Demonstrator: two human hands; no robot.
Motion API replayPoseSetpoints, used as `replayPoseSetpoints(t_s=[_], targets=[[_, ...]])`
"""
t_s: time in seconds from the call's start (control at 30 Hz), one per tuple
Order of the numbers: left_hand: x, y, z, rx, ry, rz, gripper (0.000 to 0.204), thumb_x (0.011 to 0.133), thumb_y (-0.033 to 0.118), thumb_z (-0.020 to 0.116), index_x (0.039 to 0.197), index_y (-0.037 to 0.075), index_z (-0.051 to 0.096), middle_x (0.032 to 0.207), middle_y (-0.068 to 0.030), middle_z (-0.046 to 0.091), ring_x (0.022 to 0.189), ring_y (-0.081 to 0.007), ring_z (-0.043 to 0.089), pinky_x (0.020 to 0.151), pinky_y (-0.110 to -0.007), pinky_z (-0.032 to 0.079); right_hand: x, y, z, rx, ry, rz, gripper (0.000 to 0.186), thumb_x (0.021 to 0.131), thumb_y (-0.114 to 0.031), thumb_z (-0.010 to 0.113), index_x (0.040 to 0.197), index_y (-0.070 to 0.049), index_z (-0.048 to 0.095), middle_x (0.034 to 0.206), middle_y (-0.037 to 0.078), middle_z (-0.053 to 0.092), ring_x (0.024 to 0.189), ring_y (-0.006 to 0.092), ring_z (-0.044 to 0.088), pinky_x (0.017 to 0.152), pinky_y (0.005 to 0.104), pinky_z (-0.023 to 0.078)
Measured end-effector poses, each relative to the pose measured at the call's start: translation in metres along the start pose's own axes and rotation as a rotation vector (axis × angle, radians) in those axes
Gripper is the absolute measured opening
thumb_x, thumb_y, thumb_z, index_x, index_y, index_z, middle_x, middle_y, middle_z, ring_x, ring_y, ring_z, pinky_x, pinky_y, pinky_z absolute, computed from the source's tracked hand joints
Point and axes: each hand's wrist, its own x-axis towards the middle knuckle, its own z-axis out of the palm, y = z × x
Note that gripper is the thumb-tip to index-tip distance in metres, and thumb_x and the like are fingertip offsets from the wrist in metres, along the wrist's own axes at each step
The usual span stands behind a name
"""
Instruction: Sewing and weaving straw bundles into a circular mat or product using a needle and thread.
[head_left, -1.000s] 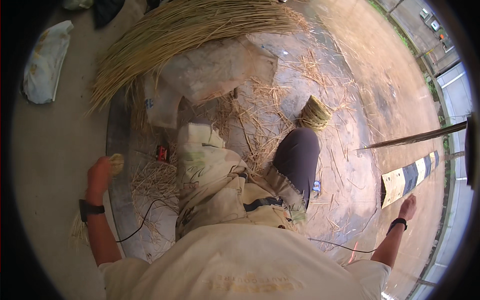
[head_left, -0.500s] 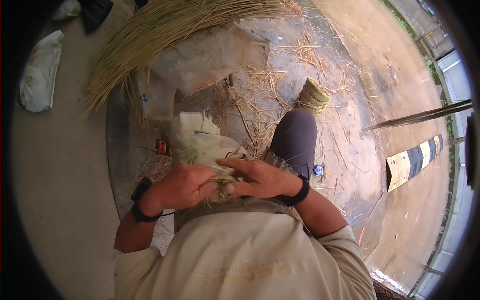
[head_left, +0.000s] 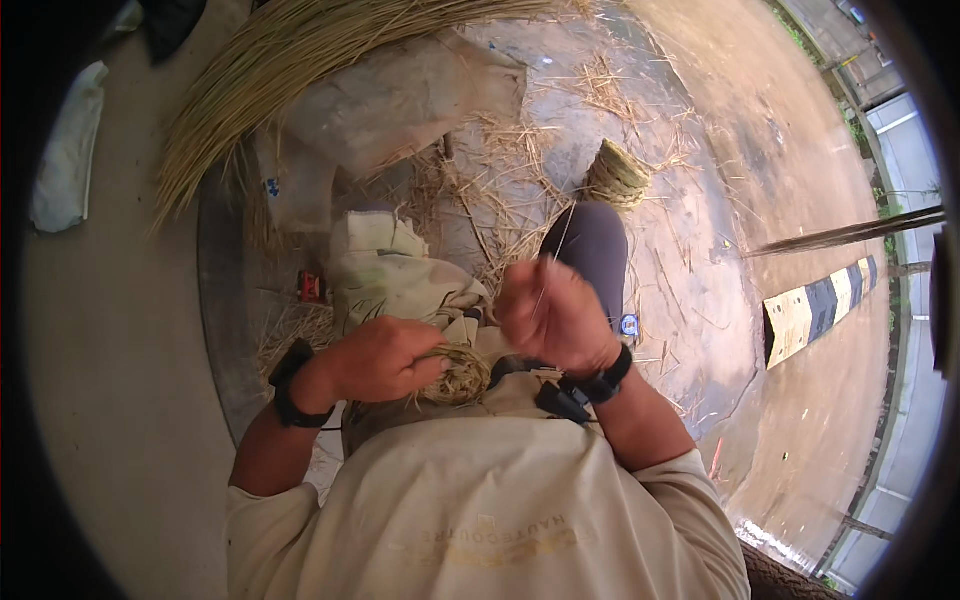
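Note:
My left hand (head_left: pixel 385 360) is closed on the edge of a small round coil of straw (head_left: pixel 463 378) in my lap, close against my shirt. Raised to the right of the coil, my right hand (head_left: pixel 555 315) pinches a thin pale strand (head_left: pixel 567 232) that sticks up past the fingers. It is slightly blurred, and I cannot tell whether the strand runs down to the coil. A pale cloth (head_left: pixel 385 265) lies over my left leg, just beyond the left hand. My right knee (head_left: pixel 590 245) in dark trousers is behind the right hand.
A large bundle of long straw stalks (head_left: pixel 270 75) lies at the far left beside a plastic sheet (head_left: pixel 400 100). A woven straw basket (head_left: pixel 617 177) stands beyond my right knee. Loose straw litters the ground. A red box (head_left: pixel 311 287) and a small blue round item (head_left: pixel 629 325) flank my legs.
My right hand has left the coil and moved up and to the right, with the thin strand now showing in its fingers. My left hand stays on the coil, which is now more visible.

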Motion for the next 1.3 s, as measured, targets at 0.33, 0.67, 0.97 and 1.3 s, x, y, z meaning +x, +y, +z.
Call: replayPoseSetpoints(t_s=[0.33,0.67,0.97,1.3], targets=[[-0.013,-0.007,0.009,-0.031,0.068,-0.022,0.019,0.099,0.019,0.066,0.106,0.001,0.067,0.088,-0.0199,0.067,0.082,-0.0415,0.067,0.07,-0.047,0.052,-0.004,0.003,0.037,-1.699,-0.156,0.009,0.034,0.097,-0.029,0.075,0.087,0.003,0.068,0.07,0.016,0.058,0.06,0.0297,0.058,0.059,0.0418,0.046],[-0.012,0.002,0.029,-0.096,0.183,-0.068,0.019,0.101,0.019,0.063,0.108,0.001,0.063,0.089,-0.0222,0.068,0.083,-0.0439,0.067,0.069,-0.049,0.052,-0.029,-0.004,0.021,-1.318,0.125,0.073,0.032,0.101,-0.03,0.07,0.095,0.001,0.072,0.072,0.009,0.065,0.066,0.0216,0.065,0.061,0.0395,0.05],[0.004,0.002,0.019,-0.021,0.093,0.114,0.022,0.102,0.021,0.061,0.111,0.001,0.064,0.088,-0.0244,0.068,0.088,-0.0444,0.069,0.073,-0.048,0.054,0.016,0.016,0.072,-1.224,-0.645,-0.409,0.019,0.104,-0.01,0.062,0.118,0.002,0.066,0.115,0.017,0.068,0.103,0.0333,0.07,0.094,0.0444,0.056],[0.001,-0.02,0.028,-0.305,0.101,-0.055,0.028,0.101,0.02,0.065,0.117,-0.002,0.068,0.085,-0.0202,0.07,0.074,-0.0189,0.067,0.072,-0.036,0.054,-0.001,0.037,0.055,-1.32,-0.832,-0.075,0.021,0.103,-0.011,0.06,0.117,0.004,0.065,0.134,0.023,0.063,0.125,0.0404,0.061,0.104,0.0463,0.052]])
